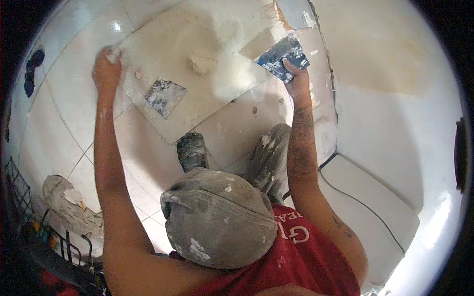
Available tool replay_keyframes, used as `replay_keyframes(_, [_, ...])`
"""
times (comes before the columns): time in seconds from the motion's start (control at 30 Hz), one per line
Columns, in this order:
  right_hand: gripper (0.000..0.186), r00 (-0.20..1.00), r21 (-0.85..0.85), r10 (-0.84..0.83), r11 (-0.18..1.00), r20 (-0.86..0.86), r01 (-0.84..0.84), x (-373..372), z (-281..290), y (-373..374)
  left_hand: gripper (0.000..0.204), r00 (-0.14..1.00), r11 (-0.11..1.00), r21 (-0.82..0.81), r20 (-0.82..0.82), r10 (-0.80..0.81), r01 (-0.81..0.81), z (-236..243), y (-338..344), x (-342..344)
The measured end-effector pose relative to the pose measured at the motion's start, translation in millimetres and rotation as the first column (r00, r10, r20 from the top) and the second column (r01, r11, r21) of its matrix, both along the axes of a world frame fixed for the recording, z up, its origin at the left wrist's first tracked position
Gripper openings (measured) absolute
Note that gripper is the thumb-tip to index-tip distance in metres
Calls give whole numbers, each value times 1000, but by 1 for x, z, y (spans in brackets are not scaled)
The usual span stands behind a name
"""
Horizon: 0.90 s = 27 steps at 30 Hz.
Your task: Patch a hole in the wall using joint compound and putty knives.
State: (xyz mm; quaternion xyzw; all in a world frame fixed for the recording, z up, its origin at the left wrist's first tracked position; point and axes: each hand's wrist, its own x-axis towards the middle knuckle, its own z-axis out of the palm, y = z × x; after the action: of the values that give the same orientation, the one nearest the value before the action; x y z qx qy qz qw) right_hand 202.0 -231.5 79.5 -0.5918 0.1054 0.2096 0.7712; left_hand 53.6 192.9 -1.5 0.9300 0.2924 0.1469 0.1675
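one red top (316, 261) fills the lower edge, and against it bulges one rounded mass of grey cloth (217, 219), dusty and spotted white. two arms reach forward past it, one on each side. beyond the cloth show one dark, white-smeared foot (191, 152) and one grey trouser leg (270, 153).

two flat square spreaders are visible, both caked with white. one, the blue spreader (279, 56), is gripped in the right hand (296, 79), its thumb pressed on the upper face, above the right corner of a large pale board (212, 106). the second spreader (165, 96) lies flat on that board, nearer the left hand (107, 69). one pale lump of paste (201, 63) sits on the board between the hands.

the right arm runs up with a slight bend at the elbow. the left arm stretches almost straight, its hand beside the board's left edge, fingers curled and blurred; i cannot tell whether they hold anything.

around the board lie floor tiles (64, 113); one dark cable (365, 202) trails across a white panel (355, 182) on the right.
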Motion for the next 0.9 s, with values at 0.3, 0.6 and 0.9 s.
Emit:
replay_keyframes(0.3, [23,914,-755,318,655,253,-19,15,18,0,44,983,985,18,68,169,-170,-69,116,41])
replay_keyframes(0.6, [29,993,-742,118,667,23,-62,27,22,-5,45,963,979,105,-188,195,-177,-54,111,48])
replay_keyframes(0.9, [44,942,-680,230,651,-246,-336,22,-1,31,42,981,983,174,-170,96,-66,-54,114,60])
